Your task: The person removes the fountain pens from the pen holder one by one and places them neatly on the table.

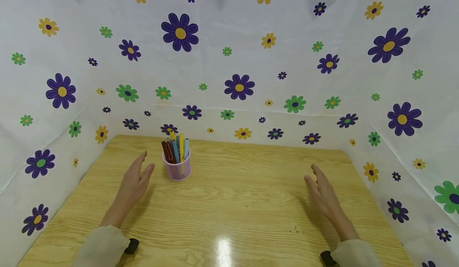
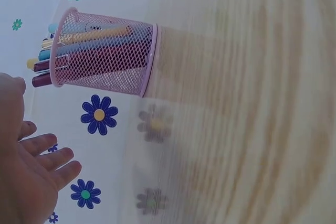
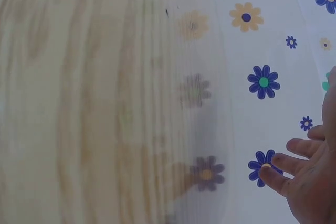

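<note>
A pink mesh pen cup stands upright at the back left of the table. Several pens and markers stick out of its top, in brown, blue, grey and yellow. Just left of the cup is my left hand, fingers extended and thumb apart, holding nothing. The left wrist view has the cup beyond the spread fingers. Over on the right side of the table, my right hand hovers with its palm inward and fingers extended, also holding nothing; its fingers are loosely spread in the right wrist view.
The wood-grain table is glossy and reflects a bright light near its front. Small dark specks lie at the right. A white flower-printed sheet encloses the back and both sides. A dark band is at the left sleeve.
</note>
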The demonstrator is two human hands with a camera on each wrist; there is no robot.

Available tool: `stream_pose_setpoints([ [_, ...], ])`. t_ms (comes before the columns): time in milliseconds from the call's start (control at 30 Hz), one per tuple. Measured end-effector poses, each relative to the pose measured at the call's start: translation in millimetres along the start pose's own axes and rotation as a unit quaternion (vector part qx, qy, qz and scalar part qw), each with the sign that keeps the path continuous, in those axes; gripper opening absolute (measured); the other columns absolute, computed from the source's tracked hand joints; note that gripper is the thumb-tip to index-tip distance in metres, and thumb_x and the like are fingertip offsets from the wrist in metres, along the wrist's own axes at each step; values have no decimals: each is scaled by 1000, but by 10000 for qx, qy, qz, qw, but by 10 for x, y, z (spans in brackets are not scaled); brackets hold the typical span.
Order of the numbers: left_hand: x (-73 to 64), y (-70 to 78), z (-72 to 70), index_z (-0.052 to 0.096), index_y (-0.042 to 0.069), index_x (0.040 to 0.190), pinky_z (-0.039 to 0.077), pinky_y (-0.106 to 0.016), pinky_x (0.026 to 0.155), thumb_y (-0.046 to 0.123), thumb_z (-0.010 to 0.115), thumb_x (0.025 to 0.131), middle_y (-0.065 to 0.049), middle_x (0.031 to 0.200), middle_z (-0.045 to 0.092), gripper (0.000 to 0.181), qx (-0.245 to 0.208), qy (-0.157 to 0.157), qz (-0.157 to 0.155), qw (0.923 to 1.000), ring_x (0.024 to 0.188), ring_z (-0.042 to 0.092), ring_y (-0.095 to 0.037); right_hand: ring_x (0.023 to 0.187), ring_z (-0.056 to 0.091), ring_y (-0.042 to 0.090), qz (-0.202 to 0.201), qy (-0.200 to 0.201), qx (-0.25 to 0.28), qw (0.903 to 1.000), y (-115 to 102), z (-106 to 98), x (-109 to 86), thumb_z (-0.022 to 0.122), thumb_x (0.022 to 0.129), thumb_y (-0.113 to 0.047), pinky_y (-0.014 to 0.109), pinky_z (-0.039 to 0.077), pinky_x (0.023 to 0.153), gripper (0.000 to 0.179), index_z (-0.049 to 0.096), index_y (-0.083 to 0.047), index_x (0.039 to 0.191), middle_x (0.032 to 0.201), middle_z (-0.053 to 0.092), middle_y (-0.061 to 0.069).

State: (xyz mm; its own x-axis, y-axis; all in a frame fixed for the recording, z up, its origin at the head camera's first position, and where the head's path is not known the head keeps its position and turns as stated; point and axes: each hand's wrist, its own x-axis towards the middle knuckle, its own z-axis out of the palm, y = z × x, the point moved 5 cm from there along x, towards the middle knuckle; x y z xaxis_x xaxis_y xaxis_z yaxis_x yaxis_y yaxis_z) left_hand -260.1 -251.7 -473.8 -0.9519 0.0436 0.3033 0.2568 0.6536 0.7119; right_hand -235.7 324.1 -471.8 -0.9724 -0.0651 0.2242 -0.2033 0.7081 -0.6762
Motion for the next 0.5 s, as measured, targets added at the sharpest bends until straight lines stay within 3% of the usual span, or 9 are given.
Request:
stream_pose_setpoints([
  [233, 127, 49, 130, 22, -6, 160, 36, -64, 116, 34, 43, 113, -31, 161, 31, 66, -819, 241, -181, 9962, 145, 34, -51, 140, 35, 55, -174, 83, 277, 9994, -62, 104, 28, 38, 114, -29, 71, 37, 108, 61, 22, 9, 159, 159, 30, 35],
  [500, 240, 46, 290, 14, 2, 165, 30, -57, 122, 35, 42, 113, -25, 166, 25, 68, -1492, 89, -679, 9864, 150, 29, -44, 139, 41, 51, -249, 110, 536, 9982, -160, 231, 47, 38, 114, -27, 67, 39, 108, 58, 26, 10, 157, 156, 37, 33],
])
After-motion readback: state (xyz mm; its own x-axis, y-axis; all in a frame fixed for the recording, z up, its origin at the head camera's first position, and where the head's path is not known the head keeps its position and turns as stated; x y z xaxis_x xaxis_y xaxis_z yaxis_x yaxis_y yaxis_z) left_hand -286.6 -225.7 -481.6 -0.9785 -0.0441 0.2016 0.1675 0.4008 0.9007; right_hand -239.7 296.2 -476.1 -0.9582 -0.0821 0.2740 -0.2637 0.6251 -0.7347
